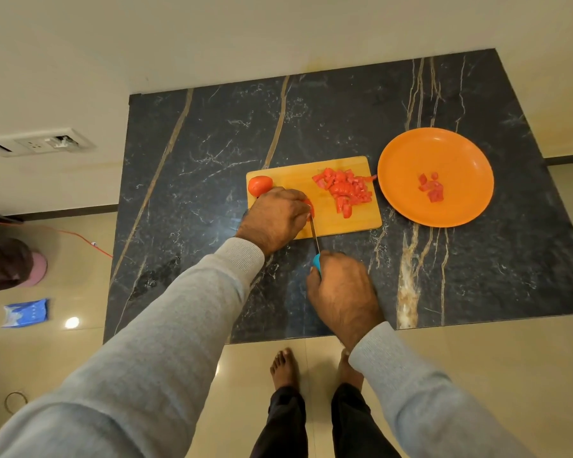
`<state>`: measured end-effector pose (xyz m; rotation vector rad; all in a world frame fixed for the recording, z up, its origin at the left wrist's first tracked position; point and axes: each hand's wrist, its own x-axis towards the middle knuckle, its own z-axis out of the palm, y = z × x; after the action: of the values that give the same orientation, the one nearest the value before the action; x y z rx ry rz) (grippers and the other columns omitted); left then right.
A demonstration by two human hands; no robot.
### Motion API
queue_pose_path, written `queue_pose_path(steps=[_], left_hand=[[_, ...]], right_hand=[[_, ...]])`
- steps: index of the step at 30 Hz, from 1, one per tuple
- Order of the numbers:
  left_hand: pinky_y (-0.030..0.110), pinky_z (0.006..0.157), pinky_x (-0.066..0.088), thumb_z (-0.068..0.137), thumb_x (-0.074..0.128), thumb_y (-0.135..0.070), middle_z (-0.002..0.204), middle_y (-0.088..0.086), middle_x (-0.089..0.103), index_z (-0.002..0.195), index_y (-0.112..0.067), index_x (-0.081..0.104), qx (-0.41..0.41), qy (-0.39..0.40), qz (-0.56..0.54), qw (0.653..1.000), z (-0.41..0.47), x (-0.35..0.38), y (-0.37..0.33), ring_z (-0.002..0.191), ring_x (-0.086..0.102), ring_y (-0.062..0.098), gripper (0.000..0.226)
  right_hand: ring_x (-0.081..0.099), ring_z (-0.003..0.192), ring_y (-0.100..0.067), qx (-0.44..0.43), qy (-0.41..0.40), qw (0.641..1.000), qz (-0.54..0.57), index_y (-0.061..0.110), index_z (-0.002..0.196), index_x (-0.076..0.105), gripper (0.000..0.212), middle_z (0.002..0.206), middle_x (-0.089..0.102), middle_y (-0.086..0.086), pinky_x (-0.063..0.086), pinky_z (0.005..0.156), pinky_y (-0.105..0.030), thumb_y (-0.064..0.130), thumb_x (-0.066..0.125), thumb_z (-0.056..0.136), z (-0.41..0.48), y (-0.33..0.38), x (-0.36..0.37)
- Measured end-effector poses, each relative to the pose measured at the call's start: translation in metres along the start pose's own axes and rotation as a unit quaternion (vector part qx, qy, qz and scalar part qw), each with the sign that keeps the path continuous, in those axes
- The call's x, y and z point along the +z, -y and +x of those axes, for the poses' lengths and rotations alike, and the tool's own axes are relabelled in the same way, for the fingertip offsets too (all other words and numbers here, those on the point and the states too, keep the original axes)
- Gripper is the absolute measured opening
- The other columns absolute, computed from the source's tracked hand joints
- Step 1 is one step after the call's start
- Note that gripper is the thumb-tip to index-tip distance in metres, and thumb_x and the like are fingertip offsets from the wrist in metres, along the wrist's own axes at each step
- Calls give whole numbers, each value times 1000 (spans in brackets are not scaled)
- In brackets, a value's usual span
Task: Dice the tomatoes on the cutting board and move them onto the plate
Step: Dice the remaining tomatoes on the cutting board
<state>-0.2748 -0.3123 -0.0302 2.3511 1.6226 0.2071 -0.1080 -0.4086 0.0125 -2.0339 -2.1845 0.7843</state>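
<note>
Left hand curled down, right hand clenched, both arms outstretched.

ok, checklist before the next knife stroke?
1. Right hand grips the knife by its blue handle: ok.
2. Left hand holds the tomato piece down on the cutting board: ok.
3. Left fingers clear of the blade: cannot tell, the tips are hidden under the hand.
4. Diced pile lies to the right, off the cutting line: ok.
5. Whole tomato sits on the board's far left corner, out of the blade's path: ok.
6. Plate sits beside the board with room left, holding only a few pieces: ok.
</note>
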Motion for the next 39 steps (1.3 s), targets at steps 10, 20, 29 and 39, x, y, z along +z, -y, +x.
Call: queue_pose_path(steps=[10,20,29,39], left_hand=[[41,94,55,97,63,-51,118,7,69,126,-13,66,-175,-83,-49,980,-14,0,-32,109,63,25,48],[38,104,50,98,65,-29,123,2,73,124,-18,74,-151,-32,-38,987,-7,-7,-27,114,63,24,29],[41,114,46,102,64,-28,137,5,69,128,-19,76,-81,-38,-43,995,-10,-5,-19,127,62,24,30],[43,102,54,98,49,-32,119,5,77,116,-12,79,-44,-9,13,999,-3,-8,-18,109,69,26,40]], right_hand=[[61,81,-20,-28,-92,995,-13,17,105,65,26,91,65,-2,56,70,-37,39,55,96,13,-27,-21],[63,82,-23,-49,-74,993,-72,18,111,62,30,94,65,-3,53,66,-35,43,50,99,35,-39,-18],[64,87,-23,-62,-89,994,-33,16,129,58,40,101,66,-4,57,73,-38,42,47,102,26,-35,-4],[66,86,-32,-52,-74,994,-56,9,122,62,33,102,66,-11,53,70,-39,31,51,100,44,-7,5]])
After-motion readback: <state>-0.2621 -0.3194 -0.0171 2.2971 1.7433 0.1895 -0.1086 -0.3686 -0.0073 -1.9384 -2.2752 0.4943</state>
